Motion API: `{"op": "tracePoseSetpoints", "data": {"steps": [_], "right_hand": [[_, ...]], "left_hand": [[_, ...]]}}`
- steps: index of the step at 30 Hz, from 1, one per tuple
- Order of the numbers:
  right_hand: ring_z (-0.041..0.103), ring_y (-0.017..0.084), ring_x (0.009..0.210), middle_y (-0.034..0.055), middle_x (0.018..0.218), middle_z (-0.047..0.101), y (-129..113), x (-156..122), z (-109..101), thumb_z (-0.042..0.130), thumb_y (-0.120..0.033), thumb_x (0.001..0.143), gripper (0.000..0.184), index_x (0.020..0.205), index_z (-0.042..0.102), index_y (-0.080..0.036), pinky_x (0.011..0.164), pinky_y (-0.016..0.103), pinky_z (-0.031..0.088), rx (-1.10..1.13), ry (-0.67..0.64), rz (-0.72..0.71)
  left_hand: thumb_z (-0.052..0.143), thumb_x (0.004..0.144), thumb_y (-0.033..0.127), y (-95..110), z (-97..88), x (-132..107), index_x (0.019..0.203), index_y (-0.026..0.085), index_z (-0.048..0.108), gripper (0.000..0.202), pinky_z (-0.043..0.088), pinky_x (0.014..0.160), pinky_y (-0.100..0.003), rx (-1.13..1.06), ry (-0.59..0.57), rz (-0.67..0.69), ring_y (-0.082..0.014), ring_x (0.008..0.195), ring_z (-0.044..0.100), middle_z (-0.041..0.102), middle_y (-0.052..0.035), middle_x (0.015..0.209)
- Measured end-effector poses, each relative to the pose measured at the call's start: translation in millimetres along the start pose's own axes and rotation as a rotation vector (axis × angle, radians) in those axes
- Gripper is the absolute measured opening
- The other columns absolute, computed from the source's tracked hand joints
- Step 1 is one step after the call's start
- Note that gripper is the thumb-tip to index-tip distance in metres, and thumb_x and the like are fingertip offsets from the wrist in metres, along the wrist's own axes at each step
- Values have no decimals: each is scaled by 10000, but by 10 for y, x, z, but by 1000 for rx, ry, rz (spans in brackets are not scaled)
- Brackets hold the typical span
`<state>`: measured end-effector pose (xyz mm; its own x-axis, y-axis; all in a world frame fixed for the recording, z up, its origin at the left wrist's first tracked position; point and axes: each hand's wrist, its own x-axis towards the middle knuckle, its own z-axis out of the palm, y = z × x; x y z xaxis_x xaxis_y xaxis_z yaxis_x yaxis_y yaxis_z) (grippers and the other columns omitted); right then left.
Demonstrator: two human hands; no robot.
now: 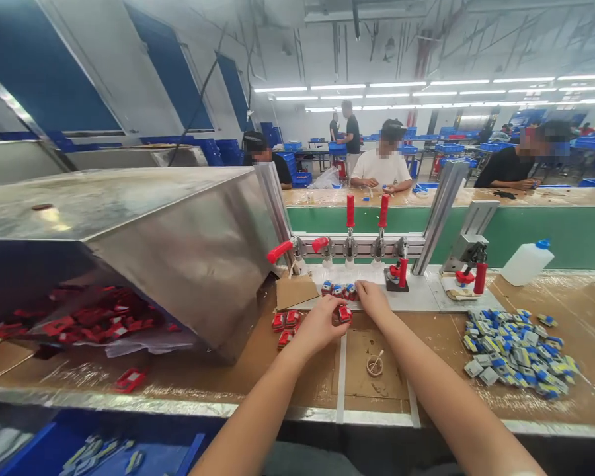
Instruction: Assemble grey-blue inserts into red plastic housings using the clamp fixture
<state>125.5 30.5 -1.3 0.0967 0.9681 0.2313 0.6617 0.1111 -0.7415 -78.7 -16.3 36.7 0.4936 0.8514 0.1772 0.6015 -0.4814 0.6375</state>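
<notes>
My left hand is closed around a small red plastic part, pinched between thumb and forefinger above the bench. Beside it, my right hand has its fingers drawn together at the right end of a short row of blue, white and red parts on the fixture's white base. Its fingertips are at the end part; whether they grip it is hidden. Several stacked red parts lie left of my left hand. A small round cup with a stick in it sits on cardboard below my hands.
Toggle clamps with red handles line the metal frame behind. A large metal hopper with red parts fills the left. Right are a pile of blue-grey-yellow parts and a white bottle. A blue bin sits below the bench edge.
</notes>
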Motion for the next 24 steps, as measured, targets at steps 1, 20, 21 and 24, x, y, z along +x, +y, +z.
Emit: {"op": "tracePoseSetpoints", "data": {"steps": [1, 20, 21, 24], "right_hand": [[610, 199, 745, 42, 739, 692, 14, -32, -66, 398, -416, 1028, 405, 782, 653, -219, 713, 283, 413, 27, 4, 12], [462, 134, 659, -10, 674, 553, 296, -1112, -649, 550, -369, 985, 350, 696, 450, -198, 644, 270, 279, -111, -471, -533], [464, 135, 660, -9, 678, 552, 299, -1116, -640, 548, -374, 989, 354, 698, 448, -199, 644, 271, 279, -105, -478, -539], [444, 132, 643, -17, 663, 523, 298, -1129, -618, 545, -383, 998, 379, 687, 425, -202, 631, 274, 266, -78, -512, -556]], "left_hand": [[714, 790, 234, 13, 85, 29, 1205, 235, 660, 419, 504, 951, -327, -44, -16, 10, -227, 1057, 637, 623, -63, 1172], [834, 752, 226, 6, 1067, 670, 1254, 190, 660, 533, 513, 972, -379, -276, -79, 276, -238, 1047, 665, 718, -82, 1161], [838, 747, 229, 0, 1066, 669, 1231, 188, 670, 513, 511, 968, -376, -275, -88, 278, -237, 1046, 661, 717, -81, 1160], [826, 745, 217, -3, 1060, 675, 1198, 188, 679, 477, 527, 859, -332, -313, -113, 244, -196, 910, 653, 710, -63, 1108]]}}
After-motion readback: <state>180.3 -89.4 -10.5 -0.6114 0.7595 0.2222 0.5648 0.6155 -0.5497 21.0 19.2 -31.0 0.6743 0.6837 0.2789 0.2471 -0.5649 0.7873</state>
